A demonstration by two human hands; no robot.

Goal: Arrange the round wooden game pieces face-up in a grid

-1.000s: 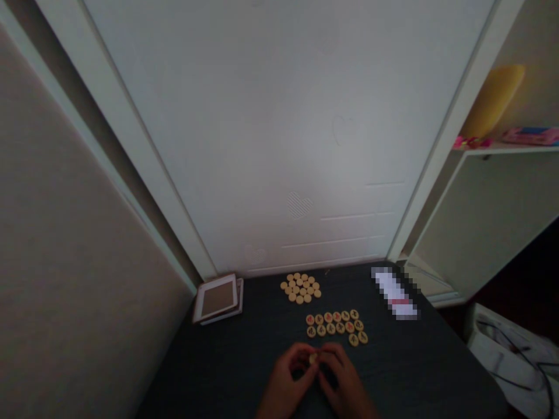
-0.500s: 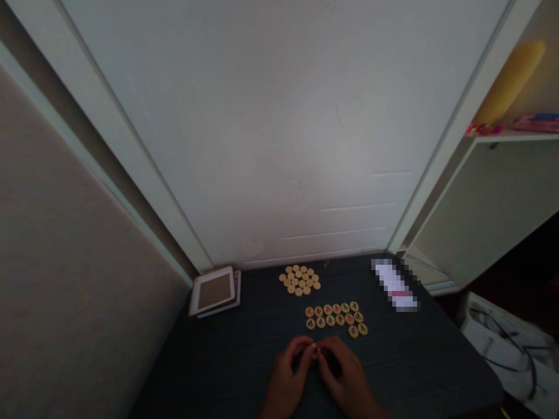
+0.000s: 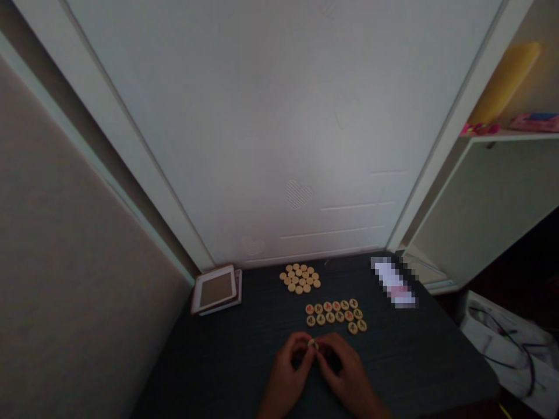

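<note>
Both hands meet over the dark table near its front. My left hand (image 3: 292, 368) and my right hand (image 3: 343, 368) pinch a small pale xiangqi piece (image 3: 312, 343) between their thumbs and fingers; the fingers cover most of it. Just beyond them lie several round xiangqi pieces (image 3: 331, 317) face up, with red or black characters. They form two rows, with a short third row at the right end. Farther back, a cluster of plain-faced round pieces (image 3: 299, 280) lies close together.
At the table's back left corner rest stacked frames or trays (image 3: 217, 291). A blurred-out pale object (image 3: 395, 284) lies at the back right. A white panel (image 3: 279, 145) stands behind the table (image 3: 209, 361). To the right are a shelf (image 3: 506, 138) and a white box with cables (image 3: 502, 349).
The piece between my fingers has turned slightly and shows more of its pale edge. Both hands stay together in nearly the same place. The view has shifted a little.
</note>
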